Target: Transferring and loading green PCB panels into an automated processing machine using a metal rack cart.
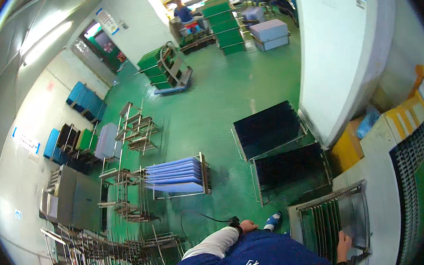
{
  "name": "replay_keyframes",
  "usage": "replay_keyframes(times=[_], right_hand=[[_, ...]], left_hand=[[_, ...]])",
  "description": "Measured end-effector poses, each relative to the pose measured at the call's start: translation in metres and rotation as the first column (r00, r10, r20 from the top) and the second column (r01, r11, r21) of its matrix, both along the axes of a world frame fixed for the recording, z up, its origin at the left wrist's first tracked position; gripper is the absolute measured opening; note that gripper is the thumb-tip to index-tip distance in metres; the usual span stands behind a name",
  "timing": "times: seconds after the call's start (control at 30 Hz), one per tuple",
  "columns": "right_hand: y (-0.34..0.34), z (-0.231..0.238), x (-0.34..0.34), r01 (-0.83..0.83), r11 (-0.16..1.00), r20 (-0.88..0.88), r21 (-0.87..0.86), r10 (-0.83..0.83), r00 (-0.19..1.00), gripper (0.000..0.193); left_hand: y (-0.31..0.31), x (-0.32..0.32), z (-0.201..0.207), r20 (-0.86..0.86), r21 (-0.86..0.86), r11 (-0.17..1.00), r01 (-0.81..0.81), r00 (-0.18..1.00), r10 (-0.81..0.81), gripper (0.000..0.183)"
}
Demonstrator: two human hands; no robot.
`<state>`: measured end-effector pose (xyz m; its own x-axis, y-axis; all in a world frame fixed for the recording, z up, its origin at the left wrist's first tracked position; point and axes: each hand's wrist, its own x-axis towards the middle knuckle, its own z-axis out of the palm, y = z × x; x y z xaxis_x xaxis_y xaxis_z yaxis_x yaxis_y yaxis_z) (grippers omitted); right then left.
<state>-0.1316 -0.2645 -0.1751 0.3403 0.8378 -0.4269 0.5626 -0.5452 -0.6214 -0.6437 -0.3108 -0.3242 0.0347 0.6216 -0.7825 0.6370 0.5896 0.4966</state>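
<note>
My left hand (249, 225) hangs in front of my waist with its fingers curled in; nothing shows in it. A dark band and a black cable (204, 215) are by that wrist. My right hand (344, 246) is at a metal rack (364, 205) on the lower right, its fingers bent beside the upright panels. Whatever those fingers grip, if anything, is hidden. Several thin dark green panels (326, 226) stand on edge in this rack, next to a grey translucent-looking area.
Two racks with black tops (267, 127) (291, 171) stand ahead on the right. A wire rack of pale blue sheets (175, 176) is ahead left. Empty metal racks (96, 253) crowd the lower left. Farther off are a trolley with green stacks (158, 69), a white pillar (339, 55) and seated people.
</note>
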Motion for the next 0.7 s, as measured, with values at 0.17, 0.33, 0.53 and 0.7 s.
replay_keyframes(times=[0.17,0.33,0.53,0.7], right_hand=[[-0.005,-0.034,0.006,-0.159,0.964,0.213,0.212,0.113,0.97,0.046],[-0.008,-0.031,0.0,-0.241,0.924,0.283,0.297,0.155,0.946,0.041],[-0.012,0.016,-0.02,-0.306,0.883,0.43,0.357,0.136,0.893,0.036],[-0.012,0.035,-0.025,-0.371,0.865,0.418,0.337,0.216,0.883,0.032]], left_hand=[[-0.019,-0.003,-0.009,-0.004,0.037,0.999,0.036,0.999,-0.035,0.061],[-0.03,0.0,-0.01,-0.029,0.03,0.999,0.026,0.999,-0.025,0.061],[-0.031,0.008,0.004,-0.002,0.008,1.0,0.013,1.0,-0.013,0.061],[-0.023,0.012,0.02,-0.013,-0.099,0.992,0.08,0.997,-0.082,0.064]])
